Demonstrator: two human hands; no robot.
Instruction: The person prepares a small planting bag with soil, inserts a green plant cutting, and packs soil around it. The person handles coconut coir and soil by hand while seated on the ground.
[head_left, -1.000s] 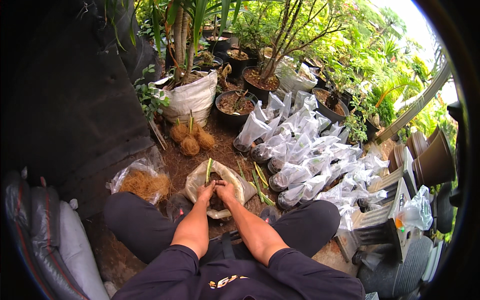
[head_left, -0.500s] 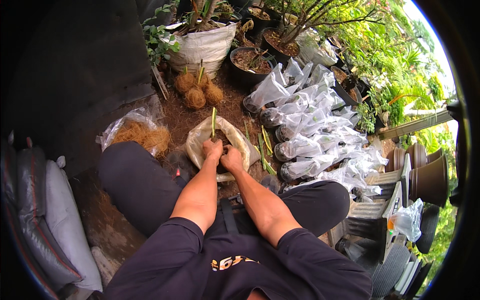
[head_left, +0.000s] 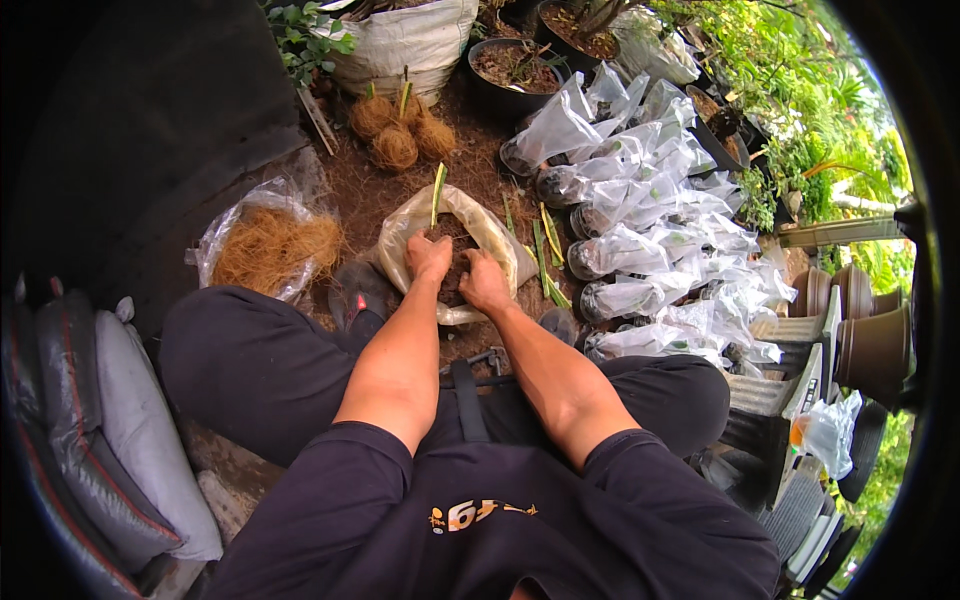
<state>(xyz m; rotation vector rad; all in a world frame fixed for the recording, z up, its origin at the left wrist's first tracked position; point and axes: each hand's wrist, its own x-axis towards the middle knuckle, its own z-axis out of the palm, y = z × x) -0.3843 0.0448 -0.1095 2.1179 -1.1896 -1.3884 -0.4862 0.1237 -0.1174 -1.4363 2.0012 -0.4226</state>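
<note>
Outdoor daylight, soil-strewn ground (head_left: 480,175), dark wall (head_left: 140,120) at left (in shadow), leafy greenery (head_left: 800,90) behind

Outdoor plant nursery, shown by bagged seedlings (head_left: 640,240) center-right, potted plants (head_left: 515,65) up top, stacked empty pots (head_left: 865,335) at right, soil ground.

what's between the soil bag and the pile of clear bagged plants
In the head view, green leaf cuttings lie on the ground between the soil bag and the bagged plants.

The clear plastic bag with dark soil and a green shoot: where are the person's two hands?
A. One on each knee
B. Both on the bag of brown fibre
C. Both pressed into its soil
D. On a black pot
C: the left hand and right hand rest together in the soil of the clear plastic bag, beside the green shoot.
</note>
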